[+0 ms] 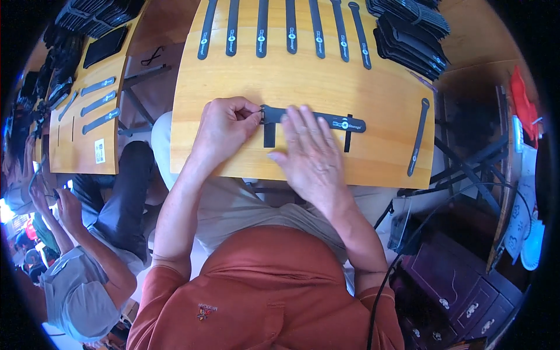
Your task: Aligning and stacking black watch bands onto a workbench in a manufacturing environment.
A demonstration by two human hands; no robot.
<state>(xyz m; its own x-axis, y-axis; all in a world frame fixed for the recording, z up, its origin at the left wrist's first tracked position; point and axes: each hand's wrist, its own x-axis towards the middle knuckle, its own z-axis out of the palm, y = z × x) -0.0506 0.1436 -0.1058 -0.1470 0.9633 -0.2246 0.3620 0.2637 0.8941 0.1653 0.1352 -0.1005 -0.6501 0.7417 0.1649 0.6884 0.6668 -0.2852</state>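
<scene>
A dark grey strap (356, 125) with a rounded right end and pale print lies crosswise on the wooden table (233, 81) in front of me. My left hand (220, 128) pinches its left end between thumb and fingertips, at a small piece there that the fingers partly cover. Flat across the strap's middle rests my right hand (315, 157), fingers stretched out and thumb apart, hiding part of it. Two black strips stand upright on the tabletop by the strap, the left strip (269, 137) near my left fingertips and the right strip (348, 141) beyond my right hand.
Several similar straps (291, 35) lie in a row along the far side. A single strap (418, 137) lies at the right edge, below a dark stack (408, 46). A co-worker (81, 291) sits left by another table (81, 151). A cable (402, 251) hangs at my right.
</scene>
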